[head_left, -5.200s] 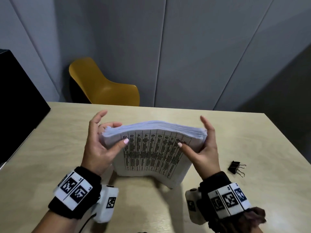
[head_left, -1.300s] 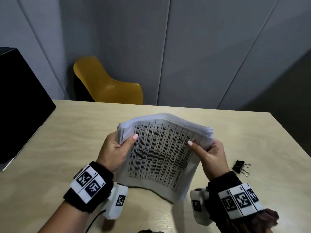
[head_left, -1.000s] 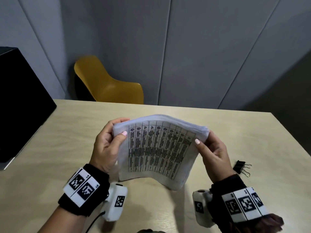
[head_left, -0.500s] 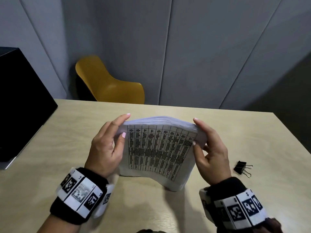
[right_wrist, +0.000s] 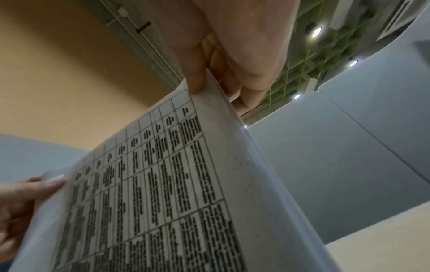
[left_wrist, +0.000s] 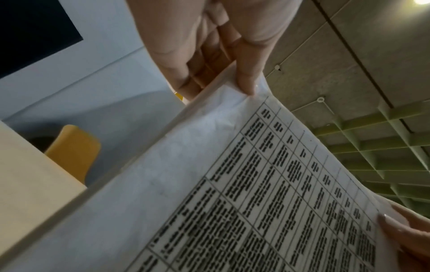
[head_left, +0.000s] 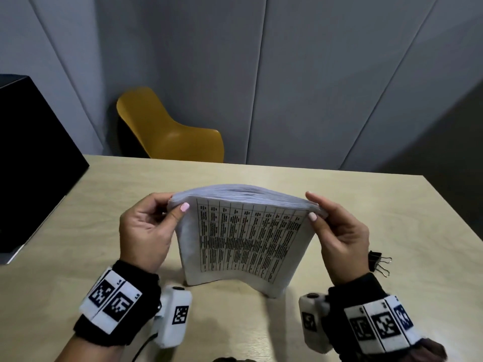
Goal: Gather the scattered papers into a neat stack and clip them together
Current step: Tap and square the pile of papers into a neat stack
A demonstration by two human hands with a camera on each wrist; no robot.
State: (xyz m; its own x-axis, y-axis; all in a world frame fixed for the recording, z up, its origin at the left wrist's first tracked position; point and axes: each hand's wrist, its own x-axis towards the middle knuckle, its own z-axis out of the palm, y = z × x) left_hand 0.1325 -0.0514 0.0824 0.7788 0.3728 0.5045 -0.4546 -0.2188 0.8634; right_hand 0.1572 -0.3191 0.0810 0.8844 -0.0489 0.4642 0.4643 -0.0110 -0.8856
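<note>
A thick stack of white papers (head_left: 248,239) printed with a black table stands on its lower edge on the wooden table (head_left: 392,218), bowed toward me. My left hand (head_left: 146,231) pinches its upper left corner, thumb on the printed front and fingers behind. My right hand (head_left: 339,231) pinches the upper right corner the same way. The left wrist view shows the stack (left_wrist: 232,193) from below with the thumb of my left hand (left_wrist: 232,55) on its corner. The right wrist view shows the papers (right_wrist: 174,184) under my right hand (right_wrist: 232,51). A black binder clip (head_left: 377,262) lies on the table behind my right wrist.
A yellow chair (head_left: 167,129) stands beyond the table's far edge, against grey wall panels. A black box (head_left: 31,163) sits at the table's left side. Bare tabletop stretches to the right past the clip.
The stack has gone from tilted and lifted to standing upright on its lower edge. Both hands shifted their hold up to the top corners, thumbs in front.
</note>
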